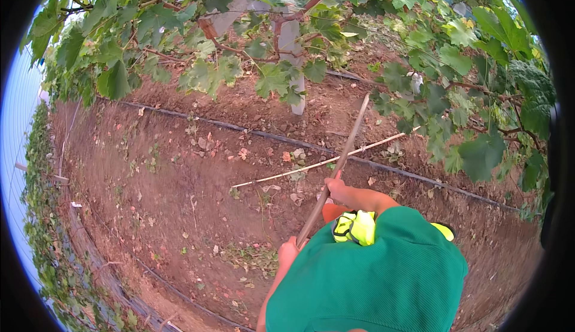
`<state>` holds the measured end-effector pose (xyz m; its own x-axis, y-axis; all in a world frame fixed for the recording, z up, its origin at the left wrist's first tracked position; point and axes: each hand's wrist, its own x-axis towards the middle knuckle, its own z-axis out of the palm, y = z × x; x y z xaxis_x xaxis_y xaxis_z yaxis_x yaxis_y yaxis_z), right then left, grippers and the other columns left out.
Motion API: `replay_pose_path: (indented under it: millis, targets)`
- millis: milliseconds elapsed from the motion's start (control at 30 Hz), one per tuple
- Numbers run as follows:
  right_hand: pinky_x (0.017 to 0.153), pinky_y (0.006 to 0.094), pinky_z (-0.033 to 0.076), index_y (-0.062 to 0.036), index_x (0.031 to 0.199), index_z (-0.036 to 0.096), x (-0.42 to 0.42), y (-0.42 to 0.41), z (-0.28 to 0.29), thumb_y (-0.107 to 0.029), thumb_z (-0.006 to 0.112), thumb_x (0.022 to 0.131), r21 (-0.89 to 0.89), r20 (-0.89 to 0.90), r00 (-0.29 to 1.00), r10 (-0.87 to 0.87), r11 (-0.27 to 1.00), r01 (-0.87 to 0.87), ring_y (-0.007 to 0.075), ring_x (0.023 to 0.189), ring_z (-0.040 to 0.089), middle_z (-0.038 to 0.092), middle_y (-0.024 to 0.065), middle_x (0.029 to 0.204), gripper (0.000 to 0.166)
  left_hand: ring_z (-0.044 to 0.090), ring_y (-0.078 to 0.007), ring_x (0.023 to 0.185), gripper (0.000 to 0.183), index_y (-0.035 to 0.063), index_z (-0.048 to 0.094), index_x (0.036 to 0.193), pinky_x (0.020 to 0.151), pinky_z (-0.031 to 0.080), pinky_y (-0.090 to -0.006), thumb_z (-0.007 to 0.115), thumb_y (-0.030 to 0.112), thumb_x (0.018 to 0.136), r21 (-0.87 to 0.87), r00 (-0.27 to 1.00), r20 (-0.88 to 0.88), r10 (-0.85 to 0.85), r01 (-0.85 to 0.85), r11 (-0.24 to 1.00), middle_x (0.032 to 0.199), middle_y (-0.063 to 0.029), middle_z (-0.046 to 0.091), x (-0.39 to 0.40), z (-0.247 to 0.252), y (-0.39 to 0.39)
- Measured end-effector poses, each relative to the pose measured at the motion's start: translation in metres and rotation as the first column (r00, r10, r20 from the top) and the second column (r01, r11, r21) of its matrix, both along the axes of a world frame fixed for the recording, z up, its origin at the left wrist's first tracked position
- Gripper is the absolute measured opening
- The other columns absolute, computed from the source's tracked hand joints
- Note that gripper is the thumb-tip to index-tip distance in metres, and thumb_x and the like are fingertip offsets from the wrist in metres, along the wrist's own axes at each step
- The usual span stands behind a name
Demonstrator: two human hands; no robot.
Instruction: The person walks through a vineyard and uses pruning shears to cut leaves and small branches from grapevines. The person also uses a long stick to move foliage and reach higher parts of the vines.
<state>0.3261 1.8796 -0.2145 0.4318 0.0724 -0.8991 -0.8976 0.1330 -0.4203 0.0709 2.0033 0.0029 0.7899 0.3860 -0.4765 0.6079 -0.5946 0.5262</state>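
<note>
A long wooden tool handle slants up and away in front of my body. My left hand grips its near end beside my green shirt. Farther up the shaft, my right hand is closed around the wood. The handle's far end is over the soil near the vine leaves; no tool head can be made out there. A thin pale stick lies across the ground, and the handle crosses over it. Bare brown soil with dry leaves and small clods spreads around both hands.
A black irrigation hose runs across the ground ahead, passing under the handle. Beyond it stands a pale post. Leafy grapevines hang overhead and to the right. Another dark hose and a vine row lie left.
</note>
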Motion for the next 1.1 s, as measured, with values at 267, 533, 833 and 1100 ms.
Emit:
replay_pose_path:
  millis: [267,533,833,1100]
  targets:
    - [0.059,0.0505,0.049,-0.0055,0.115,0.046,-0.068,0.05,-0.001,-0.015,0.058,0.081,-0.109,-0.025,0.964,0.264,0.958,-0.266,0.027,0.069,0.062,0.061,0.012,0.079,0.037,0.062,-0.0413,0.073,0.036,0.0023,0.059,0.085,0.065,0.048,-0.049,0.064,0.037,0.076,-0.024,0.991,-0.086,0.105,-0.107,0.994,0.072,-0.0231,0.062,-0.064,0.029,0.015]
    - [0.049,0.0409,0.05,0.0076,0.088,0.055,0.021,0.008,-0.064,-0.012,0.06,0.078,-0.286,0.454,0.787,0.418,0.905,-0.316,0.027,0.059,0.062,0.06,0.0154,0.073,0.022,0.061,-0.0425,0.078,0.035,0.0018,0.058,0.087,0.067,0.048,-0.0485,0.064,0.035,0.074,-0.081,0.976,0.008,0.218,-0.217,0.973,0.074,-0.0245,0.061,0.014,-0.039,-0.026]
    - [0.052,0.04,0.048,-0.0144,0.135,0.015,0.046,0.035,0.01,-0.004,0.056,0.077,-0.052,0.189,0.969,0.158,0.987,-0.151,0.0241,0.055,0.056,0.059,0.0133,0.081,0.071,0.062,-0.0402,0.072,0.036,0.0026,0.055,0.082,0.063,0.048,-0.0497,0.063,0.038,0.078,0.038,0.991,0.042,0.129,-0.131,0.991,0.071,-0.0231,0.062,0.03,0.002,-0.01]
    - [0.049,0.04,0.048,-0.004,0.106,0.055,0.049,0.063,-0.026,-0.005,0.059,0.074,-0.091,-0.01,0.914,0.405,0.91,-0.404,0.0273,0.058,0.059,0.058,0.0133,0.073,0.032,0.062,-0.0418,0.076,0.038,0.0031,0.057,0.087,0.066,0.048,-0.0492,0.062,0.04,0.077,0.013,0.972,-0.028,0.232,-0.232,0.973,0.074,-0.0248,0.062,0.026,-0.032,-0.02]
